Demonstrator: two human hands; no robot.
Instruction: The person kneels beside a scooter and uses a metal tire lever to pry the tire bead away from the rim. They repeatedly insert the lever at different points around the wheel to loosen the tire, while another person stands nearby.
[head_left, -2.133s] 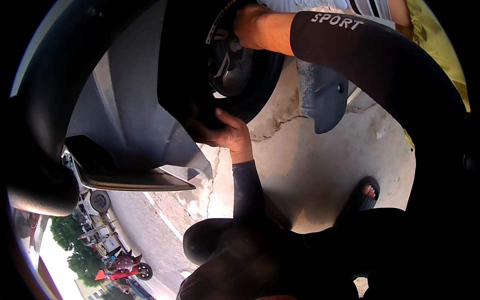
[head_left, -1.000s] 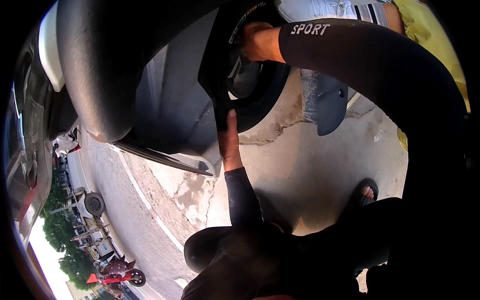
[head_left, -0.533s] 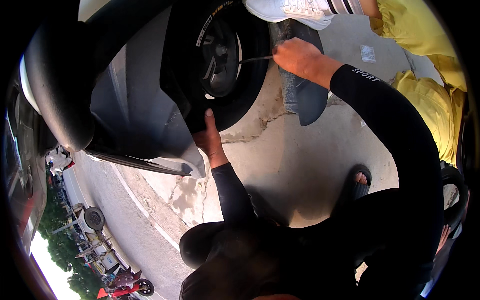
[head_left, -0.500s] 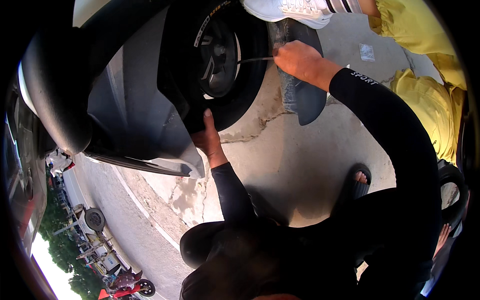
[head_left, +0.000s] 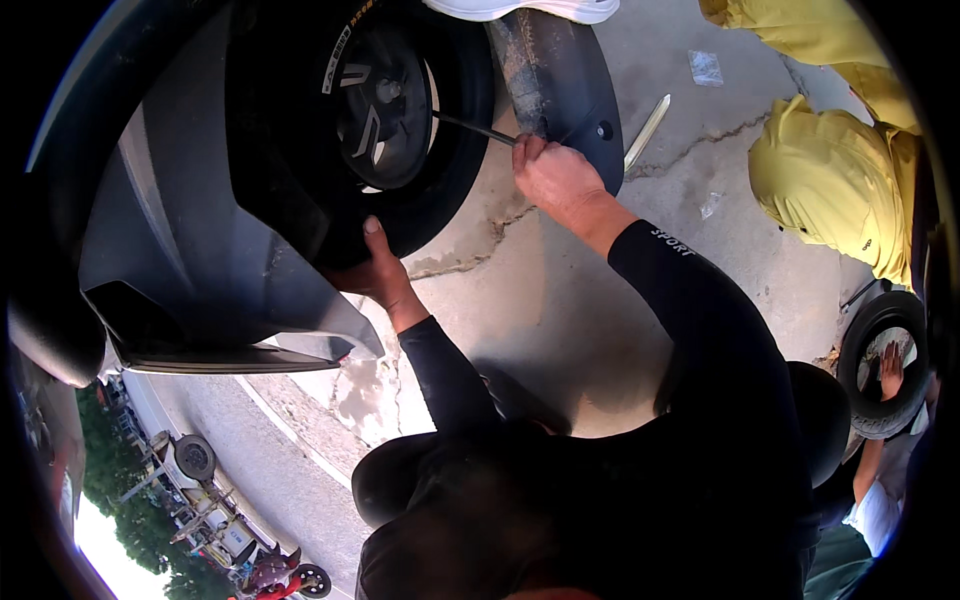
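My right hand [head_left: 562, 178] is closed round the near end of a thin dark tire lever [head_left: 475, 128]. The lever's far tip meets the edge of the black wheel rim [head_left: 385, 110], where a bright crescent gap shows between rim and tire. My left hand [head_left: 378, 262] rests at the lower edge of the black tire [head_left: 440, 205], its thumb up against the sidewall and its other fingers hidden behind. Beside the wheel is the scooter's grey body panel [head_left: 200, 220]. A dark, dusty mudguard [head_left: 575, 80] stands to the right of the tire, behind my right hand.
A white shoe [head_left: 540, 8] sits at the top by the mudguard. Yellow clothing [head_left: 830, 190] of another person is at right. Lower down, a co-worker's hand [head_left: 890, 370] touches a loose tire [head_left: 858, 345]. A pale strip [head_left: 648, 132] and clear wrapper [head_left: 705, 68] lie on the concrete.
The lever has swung from nearly level to slanting down toward my right hand, which has dropped slightly against the wheel. My left hand stays at the tire. The whole view has shifted.
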